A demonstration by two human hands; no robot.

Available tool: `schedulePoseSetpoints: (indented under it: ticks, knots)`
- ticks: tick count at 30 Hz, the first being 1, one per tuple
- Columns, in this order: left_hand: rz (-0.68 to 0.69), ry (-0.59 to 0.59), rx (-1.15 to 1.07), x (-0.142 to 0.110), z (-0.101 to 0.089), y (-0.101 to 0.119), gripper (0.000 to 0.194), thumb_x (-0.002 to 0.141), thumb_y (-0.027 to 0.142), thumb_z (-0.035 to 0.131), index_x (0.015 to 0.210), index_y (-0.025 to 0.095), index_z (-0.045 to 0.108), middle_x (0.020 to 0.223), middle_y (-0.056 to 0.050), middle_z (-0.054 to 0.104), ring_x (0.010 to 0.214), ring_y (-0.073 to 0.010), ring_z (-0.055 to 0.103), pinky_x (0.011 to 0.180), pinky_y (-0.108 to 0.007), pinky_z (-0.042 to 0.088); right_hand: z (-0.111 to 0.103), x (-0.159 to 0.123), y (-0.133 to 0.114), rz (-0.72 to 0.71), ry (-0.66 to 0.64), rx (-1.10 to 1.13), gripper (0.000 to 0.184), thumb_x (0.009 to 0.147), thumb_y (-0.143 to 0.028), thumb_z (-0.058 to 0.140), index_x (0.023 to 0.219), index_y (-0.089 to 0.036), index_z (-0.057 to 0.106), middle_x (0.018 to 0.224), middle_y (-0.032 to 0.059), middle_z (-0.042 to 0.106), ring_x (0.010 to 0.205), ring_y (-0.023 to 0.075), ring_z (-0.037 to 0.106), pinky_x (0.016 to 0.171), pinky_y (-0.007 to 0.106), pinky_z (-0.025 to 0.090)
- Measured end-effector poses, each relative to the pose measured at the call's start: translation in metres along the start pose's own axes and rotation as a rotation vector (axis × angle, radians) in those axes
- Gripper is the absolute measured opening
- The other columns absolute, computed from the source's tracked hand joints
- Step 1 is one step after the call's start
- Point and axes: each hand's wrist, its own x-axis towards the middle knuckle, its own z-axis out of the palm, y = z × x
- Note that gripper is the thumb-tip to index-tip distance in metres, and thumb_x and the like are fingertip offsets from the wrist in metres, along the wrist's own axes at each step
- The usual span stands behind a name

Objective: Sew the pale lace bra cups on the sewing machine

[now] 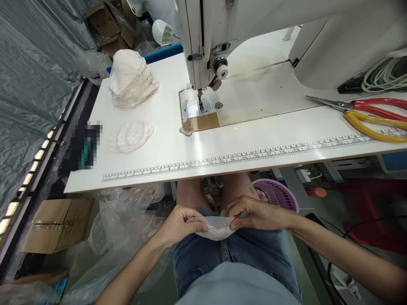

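Note:
A small piece of white fabric with a lacy strip (216,231) is stretched over my lap, below the table edge. My left hand (187,223) pinches its left end between thumb and fingers. At the other end my right hand (244,212) grips it the same way. In front of me stands a white sewing machine (194,42), its presser foot (201,103) over the metal needle plate. To its left on the table lie a single white lace piece (133,135) and, behind that, a stack of white lace pieces (130,78).
Scissors with red and yellow handles (365,111) lie at the table's right, near a coiled cable (386,74). A printed ruler (222,159) runs along the front edge. Below are a purple basket (288,192), a cardboard box (57,224) and plastic bags (121,228).

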Motion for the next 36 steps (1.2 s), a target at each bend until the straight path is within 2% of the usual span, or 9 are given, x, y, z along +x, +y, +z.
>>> schedulePoseSetpoints:
  ticks: [6, 10, 14, 17, 19, 25, 28, 31, 36]
  knots:
    - [0.01, 0.014, 0.055, 0.005, 0.004, 0.0, 0.022, 0.063, 0.032, 0.075, 0.072, 0.012, 0.074, 0.067, -0.006, 0.07, 0.06, -0.0147, 0.06, 0.056, -0.02, 0.044, 0.002, 0.0, 0.0, 0.047, -0.019, 0.018, 0.031, 0.079, -0.044, 0.061, 0.084, -0.014, 0.068, 0.082, 0.0038, 0.063, 0.075, 0.0166, 0.059, 0.063, 0.024, 0.042]
    - [0.02, 0.029, 0.085, 0.007, 0.007, 0.0, 0.022, 0.063, 0.032, 0.074, 0.073, 0.012, 0.074, 0.064, -0.005, 0.069, 0.058, -0.0136, 0.059, 0.053, -0.019, 0.041, 0.001, -0.001, -0.003, 0.041, -0.014, 0.002, 0.031, 0.084, -0.044, 0.055, 0.081, -0.015, 0.067, 0.076, 0.0034, 0.062, 0.073, 0.016, 0.057, 0.063, 0.024, 0.041]
    - [0.014, -0.025, 0.025, 0.01, 0.01, -0.001, 0.022, 0.063, 0.033, 0.074, 0.073, 0.013, 0.074, 0.066, -0.004, 0.069, 0.06, -0.0133, 0.058, 0.055, -0.019, 0.041, 0.002, 0.001, -0.006, 0.08, -0.048, -0.053, 0.028, 0.081, -0.043, 0.059, 0.081, -0.015, 0.064, 0.076, 0.001, 0.059, 0.071, 0.0147, 0.054, 0.061, 0.023, 0.038]
    - [0.021, -0.044, -0.007, 0.014, 0.012, 0.0, 0.025, 0.063, 0.036, 0.074, 0.073, 0.012, 0.073, 0.066, -0.004, 0.067, 0.06, -0.0127, 0.057, 0.055, -0.019, 0.04, 0.005, 0.005, -0.005, 0.118, -0.001, -0.055, 0.033, 0.076, -0.047, 0.063, 0.076, -0.014, 0.061, 0.068, -0.002, 0.051, 0.062, 0.0119, 0.048, 0.055, 0.021, 0.033]
    - [0.036, -0.041, -0.002, 0.015, 0.012, 0.0, 0.028, 0.063, 0.037, 0.074, 0.074, 0.011, 0.072, 0.064, -0.004, 0.065, 0.058, -0.0116, 0.054, 0.053, -0.019, 0.038, 0.006, 0.006, -0.003, 0.117, 0.027, 0.0, 0.035, 0.079, -0.048, 0.06, 0.071, -0.013, 0.059, 0.065, -0.0022, 0.049, 0.061, 0.0113, 0.046, 0.054, 0.021, 0.033]
    - [0.105, -0.137, 0.08, 0.014, 0.011, 0.002, 0.026, 0.065, 0.033, 0.072, 0.078, 0.011, 0.07, 0.063, -0.001, 0.059, 0.057, -0.0092, 0.047, 0.052, -0.018, 0.033, 0.0, -0.006, -0.001, 0.173, 0.021, 0.12, 0.031, 0.076, -0.045, 0.064, 0.074, -0.014, 0.061, 0.071, 0.0006, 0.055, 0.065, 0.0127, 0.049, 0.056, 0.022, 0.035]
    - [0.108, -0.129, 0.094, 0.014, 0.015, 0.004, 0.023, 0.067, 0.033, 0.07, 0.073, 0.011, 0.069, 0.058, 0.001, 0.055, 0.053, -0.0079, 0.044, 0.05, -0.018, 0.031, 0.004, -0.005, -0.002, 0.2, 0.044, 0.132, 0.034, 0.073, -0.047, 0.066, 0.075, -0.014, 0.061, 0.064, -0.002, 0.05, 0.059, 0.0108, 0.044, 0.052, 0.021, 0.031]
    - [0.121, -0.114, 0.084, 0.014, 0.018, 0.003, 0.024, 0.067, 0.034, 0.07, 0.076, 0.012, 0.07, 0.06, 0.0, 0.058, 0.055, -0.0091, 0.046, 0.05, -0.018, 0.032, 0.009, -0.001, -0.001, 0.175, 0.071, 0.14, 0.036, 0.077, -0.05, 0.061, 0.071, -0.014, 0.06, 0.06, -0.0034, 0.043, 0.055, 0.0093, 0.037, 0.05, 0.022, 0.027]
    - [0.106, -0.046, 0.021, 0.014, 0.021, -0.001, 0.026, 0.065, 0.032, 0.072, 0.08, 0.011, 0.071, 0.067, -0.004, 0.064, 0.062, -0.0121, 0.053, 0.057, -0.019, 0.039, 0.012, -0.003, 0.0, 0.189, 0.099, 0.142, 0.036, 0.077, -0.051, 0.06, 0.076, -0.014, 0.061, 0.066, -0.0009, 0.049, 0.061, 0.0116, 0.042, 0.052, 0.022, 0.03]
